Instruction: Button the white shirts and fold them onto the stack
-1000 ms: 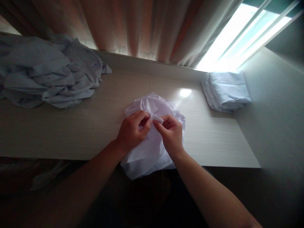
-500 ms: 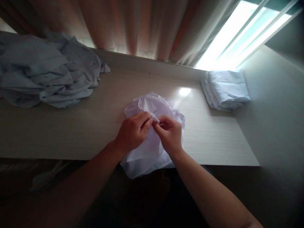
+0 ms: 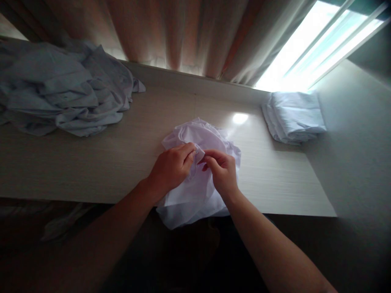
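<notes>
A crumpled white garment (image 3: 198, 134) lies on the light wooden table (image 3: 122, 162), its near part hanging over the front edge. My left hand (image 3: 171, 169) is closed, pinching a fold of the garment at its middle. My right hand (image 3: 221, 173) is closed too, its fingertips pinching the same fold right next to my left fingers. Both hands rest on top of the cloth and nearly touch each other.
A loose heap of pale blue-grey clothes (image 3: 61, 93) covers the table's far left. A folded white stack (image 3: 295, 116) sits at the far right by the wall (image 3: 351, 154). Curtains (image 3: 183, 36) and a bright window (image 3: 311, 44) run behind the table.
My fingers have worked the small fold of cloth between them; the pinched tip is drawn in tighter. Arms and garment stay in nearly the same place.
</notes>
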`<state>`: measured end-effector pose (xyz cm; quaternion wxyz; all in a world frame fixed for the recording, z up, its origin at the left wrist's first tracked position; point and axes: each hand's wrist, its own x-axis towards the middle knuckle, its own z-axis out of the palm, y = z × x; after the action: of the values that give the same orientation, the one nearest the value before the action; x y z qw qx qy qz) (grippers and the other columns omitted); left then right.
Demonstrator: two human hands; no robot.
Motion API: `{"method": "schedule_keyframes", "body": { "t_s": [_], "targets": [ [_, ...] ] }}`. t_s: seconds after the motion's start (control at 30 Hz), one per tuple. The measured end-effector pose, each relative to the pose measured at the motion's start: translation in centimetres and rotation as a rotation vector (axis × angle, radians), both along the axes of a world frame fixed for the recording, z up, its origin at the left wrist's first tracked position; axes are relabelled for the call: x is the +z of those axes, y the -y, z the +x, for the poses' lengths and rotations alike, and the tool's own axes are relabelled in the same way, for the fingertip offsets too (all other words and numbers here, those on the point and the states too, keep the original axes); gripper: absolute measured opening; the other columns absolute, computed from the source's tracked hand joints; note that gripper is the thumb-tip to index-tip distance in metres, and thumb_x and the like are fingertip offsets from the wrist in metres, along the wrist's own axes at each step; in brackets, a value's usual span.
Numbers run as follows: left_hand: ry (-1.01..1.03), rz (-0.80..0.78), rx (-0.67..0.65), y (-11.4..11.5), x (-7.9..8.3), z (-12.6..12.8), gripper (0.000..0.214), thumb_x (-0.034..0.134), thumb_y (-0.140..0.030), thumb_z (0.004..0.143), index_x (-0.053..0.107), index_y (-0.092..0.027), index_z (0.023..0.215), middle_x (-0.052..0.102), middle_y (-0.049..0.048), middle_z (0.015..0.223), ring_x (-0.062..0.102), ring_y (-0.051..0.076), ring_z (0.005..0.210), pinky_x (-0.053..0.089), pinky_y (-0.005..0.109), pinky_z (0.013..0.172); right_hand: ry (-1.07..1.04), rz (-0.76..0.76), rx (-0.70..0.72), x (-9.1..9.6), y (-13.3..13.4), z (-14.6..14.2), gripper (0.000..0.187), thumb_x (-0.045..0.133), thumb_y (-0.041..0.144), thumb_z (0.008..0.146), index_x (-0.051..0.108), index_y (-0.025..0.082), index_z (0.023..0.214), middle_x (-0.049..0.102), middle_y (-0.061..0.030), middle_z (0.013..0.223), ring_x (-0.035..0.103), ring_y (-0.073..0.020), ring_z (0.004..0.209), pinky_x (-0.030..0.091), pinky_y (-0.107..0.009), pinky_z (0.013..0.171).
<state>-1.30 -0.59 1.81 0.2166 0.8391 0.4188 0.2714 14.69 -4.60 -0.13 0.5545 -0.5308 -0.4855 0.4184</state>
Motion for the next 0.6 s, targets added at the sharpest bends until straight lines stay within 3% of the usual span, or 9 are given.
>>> {"method": "schedule_keyframes", "body": {
  "t_s": [0.3, 0.6],
  "targets": [
    [0.090, -0.064, -0.006, -0.4, -0.5, 0.0, 0.023, 0.045, -0.028, 0.097, 0.058, -0.019, 0.080, 0.062, 0.0007, 0.075, 0.056, 0.014, 0.067, 0.039, 0.027, 0.062, 0.100, 0.037, 0.025, -0.5, -0.2, 0.0, 0.019, 0.062, 0.025, 0.086, 0.075, 0.023, 0.100, 0.073, -0.0015, 0.080, 0.067, -0.0145, 0.070, 0.055, -0.027, 0.061],
    [0.195, -0.136, -0.041, -0.5, -1.1, 0.2, 0.022, 0.045, -0.027, 0.097, 0.060, -0.018, 0.083, 0.061, -0.0005, 0.075, 0.055, 0.013, 0.068, 0.039, 0.026, 0.062, 0.116, 0.040, -0.026, -0.5, -0.2, 0.1, 0.013, 0.066, 0.032, 0.087, 0.071, 0.023, 0.095, 0.073, -0.0021, 0.084, 0.068, -0.0149, 0.072, 0.056, -0.029, 0.067]
  ]
}}
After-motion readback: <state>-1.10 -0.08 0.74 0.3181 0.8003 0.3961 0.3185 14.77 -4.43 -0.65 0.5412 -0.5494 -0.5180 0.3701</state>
